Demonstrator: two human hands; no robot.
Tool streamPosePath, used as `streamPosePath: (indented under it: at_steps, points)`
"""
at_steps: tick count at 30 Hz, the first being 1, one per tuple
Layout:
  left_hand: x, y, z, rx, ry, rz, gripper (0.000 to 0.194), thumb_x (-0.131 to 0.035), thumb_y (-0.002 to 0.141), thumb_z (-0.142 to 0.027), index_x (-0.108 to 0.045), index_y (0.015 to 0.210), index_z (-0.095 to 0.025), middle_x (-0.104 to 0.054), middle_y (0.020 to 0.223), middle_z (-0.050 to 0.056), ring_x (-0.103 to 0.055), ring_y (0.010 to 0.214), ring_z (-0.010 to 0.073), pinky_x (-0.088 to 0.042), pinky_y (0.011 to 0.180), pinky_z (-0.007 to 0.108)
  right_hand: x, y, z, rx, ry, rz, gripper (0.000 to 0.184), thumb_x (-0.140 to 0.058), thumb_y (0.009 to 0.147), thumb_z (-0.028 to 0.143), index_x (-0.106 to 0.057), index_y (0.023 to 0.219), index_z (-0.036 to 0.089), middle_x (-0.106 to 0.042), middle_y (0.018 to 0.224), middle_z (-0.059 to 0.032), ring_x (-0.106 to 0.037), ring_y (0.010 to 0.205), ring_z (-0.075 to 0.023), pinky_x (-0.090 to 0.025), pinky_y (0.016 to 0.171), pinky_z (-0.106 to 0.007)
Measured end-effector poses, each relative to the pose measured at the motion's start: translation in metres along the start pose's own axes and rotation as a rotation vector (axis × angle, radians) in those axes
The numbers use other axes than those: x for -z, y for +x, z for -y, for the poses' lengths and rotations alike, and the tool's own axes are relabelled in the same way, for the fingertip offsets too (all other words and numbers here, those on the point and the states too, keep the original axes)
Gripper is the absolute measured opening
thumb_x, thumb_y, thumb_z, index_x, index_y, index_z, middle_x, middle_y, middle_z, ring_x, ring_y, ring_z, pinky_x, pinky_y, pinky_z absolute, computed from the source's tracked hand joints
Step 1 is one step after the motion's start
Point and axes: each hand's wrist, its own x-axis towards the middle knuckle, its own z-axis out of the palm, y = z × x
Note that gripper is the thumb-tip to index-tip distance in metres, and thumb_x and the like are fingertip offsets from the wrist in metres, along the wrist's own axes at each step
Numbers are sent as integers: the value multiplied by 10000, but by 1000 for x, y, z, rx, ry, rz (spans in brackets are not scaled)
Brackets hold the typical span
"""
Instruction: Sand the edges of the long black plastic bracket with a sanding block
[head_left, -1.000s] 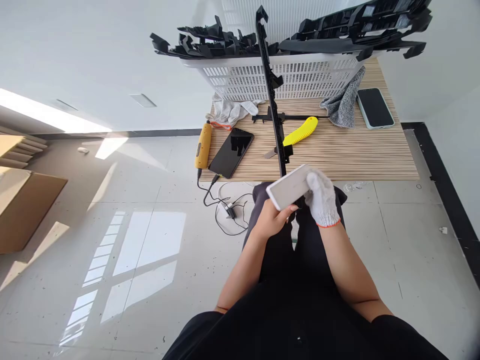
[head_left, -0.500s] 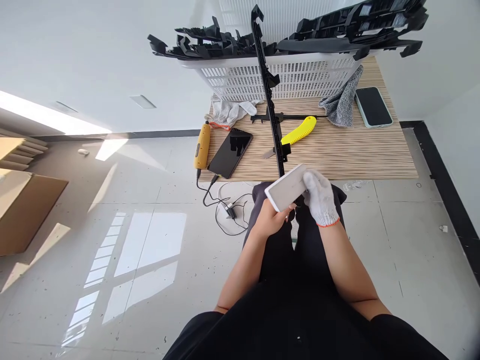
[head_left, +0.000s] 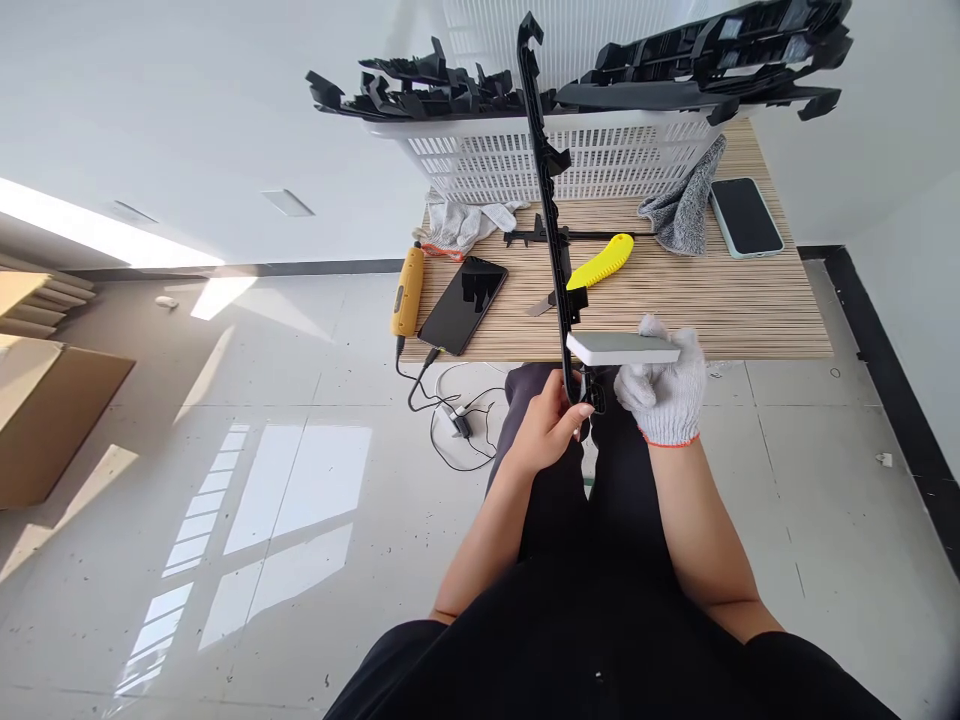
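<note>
My bare left hand [head_left: 553,425] is closed round the lower end of a long black plastic strip [head_left: 553,225]. The strip is narrow, with clips along its side, and stands up past the table edge in front of the basket. In a white knit glove with an orange cuff, my right hand [head_left: 666,385] grips a flat white rectangular block [head_left: 622,347]. The block is seen nearly edge-on, its left end close to the strip; I cannot tell whether they touch. Beyond the strip lies a yellow utility knife [head_left: 601,262] with its blade out.
On the table [head_left: 742,315] stands a white basket [head_left: 480,160] with several black plastic parts [head_left: 697,75]. Also there are a dark phone [head_left: 463,305], a yellow corded tool [head_left: 407,292], gloves [head_left: 465,225], a grey cloth [head_left: 686,215] and another phone [head_left: 746,217]. Cables [head_left: 457,420] lie below.
My right hand has moved right and turned, carrying the white block off my left hand and tilting it nearly edge-on. The black strip's lower end is now uncovered; its top shifted slightly right.
</note>
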Motion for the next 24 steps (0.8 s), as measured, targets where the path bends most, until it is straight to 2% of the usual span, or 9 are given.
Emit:
streamPosePath:
  at_steps: [2, 5, 7, 11, 13, 16, 20, 22, 24]
  points:
    - [0, 0, -1, 0, 9, -2, 356, -608, 985, -554, -553, 1125, -231, -603, 664, -65, -608, 509, 130, -494, 533, 263, -2, -2, -3, 14, 5, 18, 523, -599, 845, 814, -586, 876, 293, -427, 439, 103, -229, 317, -92, -186, 338, -238]
    - [0, 0, -1, -35, 59, 11, 301, -586, 987, -489, -562, 845, -225, -619, 629, -28, -625, 569, 148, -502, 584, 278, -7, -6, -12, -55, -99, 48, 386, -814, 791, 563, -564, 862, 278, -343, 436, 137, -175, 344, -62, -177, 351, -208]
    - [-1, 1, -3, -23, 93, 4, 345, -586, 977, -488, -544, 759, -225, -637, 605, -16, -637, 589, 155, -511, 630, 288, -10, -6, -18, -67, -149, 0, 360, -865, 750, 425, -600, 942, 276, -398, 505, 137, -205, 368, -51, -176, 354, -198]
    - [-1, 1, -6, 7, 73, -7, 316, -599, 960, -490, -580, 798, -218, -655, 612, -22, -645, 573, 153, -512, 643, 288, -15, -2, -22, -55, -198, -114, 524, -869, 726, 453, -657, 1176, 292, -580, 702, 84, -327, 433, -56, -222, 360, -209]
    - [-1, 1, -6, 9, 55, 0, 298, -595, 964, -491, -602, 848, -216, -658, 626, -23, -651, 574, 154, -514, 635, 287, -17, 0, -22, -73, -218, -123, 544, -873, 725, 475, -676, 1197, 291, -593, 740, 69, -345, 460, -56, -242, 374, -210]
    - [-1, 1, -4, 22, 22, -13, 323, -634, 948, -539, -612, 963, -216, -651, 627, -39, -637, 531, 151, -500, 578, 277, -20, 0, -21, -11, -210, -206, 545, -872, 728, 520, -687, 1191, 299, -584, 775, 59, -386, 499, -57, -285, 398, -203]
    - [-2, 1, -5, -11, 64, -4, 367, -599, 982, -533, -599, 798, -216, -644, 604, -20, -658, 564, 157, -520, 619, 285, -22, -1, -23, -21, -242, -186, 560, -917, 676, 501, -706, 1146, 284, -587, 773, 49, -411, 531, -67, -328, 418, -206]
    - [-2, 1, -8, -12, 89, 1, 397, -598, 986, -538, -587, 753, -217, -638, 590, -15, -650, 557, 156, -519, 612, 286, -21, -1, -24, 19, -230, -226, 530, -905, 704, 486, -707, 1156, 293, -581, 766, 56, -387, 519, -59, -322, 418, -200]
    - [-3, 1, -11, -30, 94, 2, 419, -608, 981, -547, -572, 723, -219, -631, 584, -12, -638, 548, 155, -515, 597, 287, -20, -1, -24, 65, -231, -250, 517, -906, 708, 471, -709, 1152, 295, -609, 807, 47, -438, 556, -65, -360, 441, -197]
